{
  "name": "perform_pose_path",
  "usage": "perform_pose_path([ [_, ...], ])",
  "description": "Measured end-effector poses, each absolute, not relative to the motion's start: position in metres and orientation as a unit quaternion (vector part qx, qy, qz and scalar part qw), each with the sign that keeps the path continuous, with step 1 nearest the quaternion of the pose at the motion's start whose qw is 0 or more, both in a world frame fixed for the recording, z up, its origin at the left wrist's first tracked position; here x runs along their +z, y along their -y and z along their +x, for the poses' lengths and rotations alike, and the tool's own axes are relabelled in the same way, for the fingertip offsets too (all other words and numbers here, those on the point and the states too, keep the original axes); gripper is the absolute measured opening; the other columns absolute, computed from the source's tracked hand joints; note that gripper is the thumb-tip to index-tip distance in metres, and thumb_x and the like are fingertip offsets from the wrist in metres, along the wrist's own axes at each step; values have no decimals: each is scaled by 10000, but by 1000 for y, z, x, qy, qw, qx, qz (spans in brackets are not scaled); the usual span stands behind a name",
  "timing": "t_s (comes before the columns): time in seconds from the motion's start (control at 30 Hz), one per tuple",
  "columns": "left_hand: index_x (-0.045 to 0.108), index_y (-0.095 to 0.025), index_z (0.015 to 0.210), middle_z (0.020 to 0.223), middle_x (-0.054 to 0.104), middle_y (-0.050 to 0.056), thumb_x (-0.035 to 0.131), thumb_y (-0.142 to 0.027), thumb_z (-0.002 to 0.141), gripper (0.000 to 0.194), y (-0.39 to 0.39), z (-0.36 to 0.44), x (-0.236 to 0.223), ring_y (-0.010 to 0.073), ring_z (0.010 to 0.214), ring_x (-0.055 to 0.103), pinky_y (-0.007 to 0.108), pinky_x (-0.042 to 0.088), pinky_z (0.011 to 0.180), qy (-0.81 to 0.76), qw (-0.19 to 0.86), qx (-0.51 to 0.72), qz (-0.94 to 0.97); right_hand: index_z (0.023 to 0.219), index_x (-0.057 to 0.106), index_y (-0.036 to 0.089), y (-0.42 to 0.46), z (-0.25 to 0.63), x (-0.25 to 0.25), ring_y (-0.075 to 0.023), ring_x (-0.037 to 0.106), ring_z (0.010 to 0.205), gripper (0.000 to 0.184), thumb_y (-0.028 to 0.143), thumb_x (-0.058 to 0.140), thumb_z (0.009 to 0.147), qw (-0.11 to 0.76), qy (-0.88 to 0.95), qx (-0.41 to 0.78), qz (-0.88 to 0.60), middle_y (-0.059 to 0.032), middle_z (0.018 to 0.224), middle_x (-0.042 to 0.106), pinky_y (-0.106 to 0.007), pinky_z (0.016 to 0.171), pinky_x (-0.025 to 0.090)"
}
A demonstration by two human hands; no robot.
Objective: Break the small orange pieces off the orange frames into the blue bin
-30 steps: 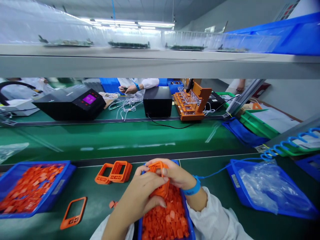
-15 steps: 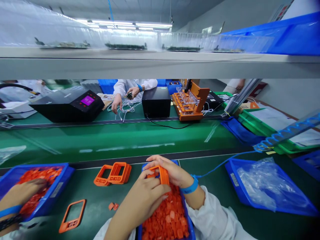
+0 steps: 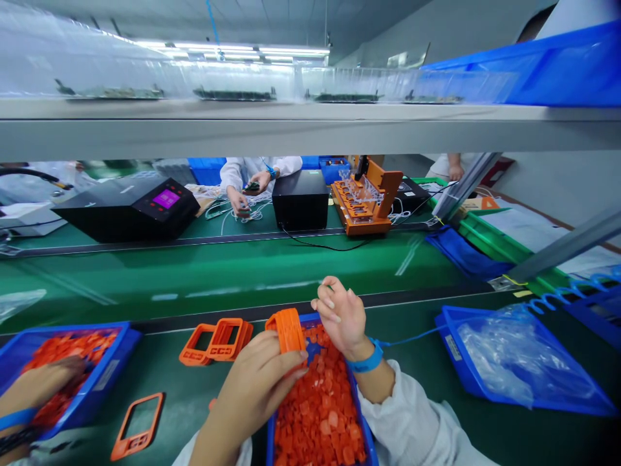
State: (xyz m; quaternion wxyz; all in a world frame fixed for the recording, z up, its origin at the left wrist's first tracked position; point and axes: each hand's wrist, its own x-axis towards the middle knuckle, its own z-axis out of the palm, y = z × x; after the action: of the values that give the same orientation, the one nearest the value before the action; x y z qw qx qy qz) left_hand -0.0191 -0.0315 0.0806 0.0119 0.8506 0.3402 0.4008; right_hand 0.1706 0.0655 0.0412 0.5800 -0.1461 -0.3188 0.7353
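Note:
My left hand (image 3: 259,375) is closed around a stack of orange plastic frames (image 3: 291,330), held tilted over the far left part of a blue bin (image 3: 361,414). Small orange plastic pieces (image 3: 323,408) fill most of that bin, and a patch of its blue floor shows near the far end. My right hand (image 3: 343,317), with a blue wrist strap, is raised just right of the stack and apart from it. Its fingers are loosely bent and spaced, with nothing visible in them. More orange frames (image 3: 228,340) stand grouped on the green bench to the left.
A single orange frame (image 3: 138,427) lies at the left front. Another person's hand (image 3: 55,378) reaches into a blue bin (image 3: 114,362) of orange pieces. To the right, a blue tray (image 3: 453,346) holds clear plastic bags (image 3: 514,356). A grey shelf beam (image 3: 310,137) crosses overhead.
My right hand has let go of the frame stack and lifted away, turning its palm outward. My left hand has shifted slightly left with the stack.

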Motion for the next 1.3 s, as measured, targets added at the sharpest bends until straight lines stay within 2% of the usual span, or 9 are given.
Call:
perform_pose_path([
  [0.1, 627, -199, 1185, 989, 787, 60, 590, -185, 1080, 112, 33, -16, 84, 200, 906, 733, 348, 589, 874, -328, 16, 414, 849, 1061, 633, 226, -66, 170, 41, -59, 194, 475, 524, 694, 735, 849, 578, 326, 734, -146, 105, 712, 410, -297, 753, 487],
  [0.17, 630, -199, 1180, 975, 784, 46, 583, -198, 1090, 102, 33, -12, 85, 185, 886, 727, 337, 586, 879, -322, 19, 423, 847, 1067, 656, 204, -64, 171, 42, -85, 395, 544, 510, 646, 793, 851, 551, 346, 743, -157, 65, 747, 519, -294, 782, 488],
  [0.23, 637, -202, 1168, 952, 782, 31, 577, -235, 1105, 94, 32, -8, 85, 177, 868, 729, 325, 586, 874, -316, 23, 426, 847, 1141, 670, 174, -59, 172, 44, -145, 610, 755, 553, 622, 831, 859, 485, 376, 771, -169, -27, 904, 674, -304, 831, 500],
  [0.3, 644, -208, 1163, 953, 787, 25, 570, -284, 1116, 117, 32, -4, 82, 183, 874, 743, 322, 590, 858, -315, 25, 416, 852, 1279, 634, 170, -51, 172, 47, -205, 691, 953, 696, 684, 828, 851, 391, 403, 811, -166, -111, 1122, 733, -337, 891, 516],
  [0.37, 648, -216, 1160, 967, 792, 23, 554, -313, 1122, 141, 31, 0, 79, 193, 874, 752, 325, 590, 832, -317, 31, 397, 861, 1367, 588, 191, -44, 170, 48, -220, 706, 1020, 810, 734, 831, 819, 307, 410, 845, -151, -121, 1197, 733, -358, 945, 516],
  [0.47, 645, -223, 1120, 962, 787, 8, 550, -338, 1121, 149, 30, 5, 77, 196, 851, 740, 330, 580, 800, -318, 51, 380, 867, 1314, 639, 186, -37, 167, 49, -196, 692, 1009, 767, 676, 889, 779, 260, 408, 861, -155, -76, 1112, 731, -313, 926, 499],
  [0.6, 653, -219, 1072, 977, 787, 8, 545, -341, 1123, 171, 31, 7, 79, 197, 876, 731, 332, 565, 826, -320, 58, 377, 867, 1229, 704, 173, -39, 167, 48, -163, 652, 978, 657, 604, 902, 775, 261, 418, 851, -181, -47, 1114, 703, -282, 888, 474],
  [0.9, 690, -230, 1060, 965, 770, 32, 487, -310, 1136, 231, 29, 8, 73, 232, 862, 691, 375, 543, 808, -337, 28, 353, 872, 1178, 640, 199, -36, 164, 50, -155, 623, 898, 551, 314, 891, 701, 250, 377, 873, -184, -10, 1029, 681, -270, 818, 445],
  [1.3, 710, -243, 1074, 1038, 754, 48, 583, -120, 965, 208, 33, 10, 64, 263, 949, 661, 420, 496, 883, -394, 94, 305, 862, 1177, 602, 198, -34, 159, 48, -215, 722, 986, 557, 254, 826, 670, 275, 357, 875, -178, -76, 1112, 766, -341, 963, 501],
])
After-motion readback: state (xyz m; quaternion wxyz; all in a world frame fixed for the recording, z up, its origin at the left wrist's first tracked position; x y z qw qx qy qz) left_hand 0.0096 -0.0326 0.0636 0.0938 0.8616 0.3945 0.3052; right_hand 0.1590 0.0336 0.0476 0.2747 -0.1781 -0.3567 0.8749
